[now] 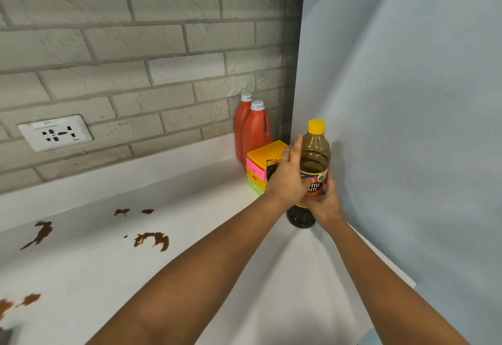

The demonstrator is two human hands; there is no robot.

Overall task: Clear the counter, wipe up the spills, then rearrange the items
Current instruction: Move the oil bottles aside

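A dark sauce bottle with a yellow cap stands at the right end of the white counter, close to the side wall. My right hand grips its lower label from the right. Against the bottle's left side rests my left hand, fingers wrapped on the label. Brown spills lie in several patches across the counter's left and middle. The bottle's dark base shows below my hands.
Two orange jugs with white caps stand in the back corner. A stack of yellow, pink and green boxes sits in front of them, just left of the bottle. A wall socket is on the brick wall.
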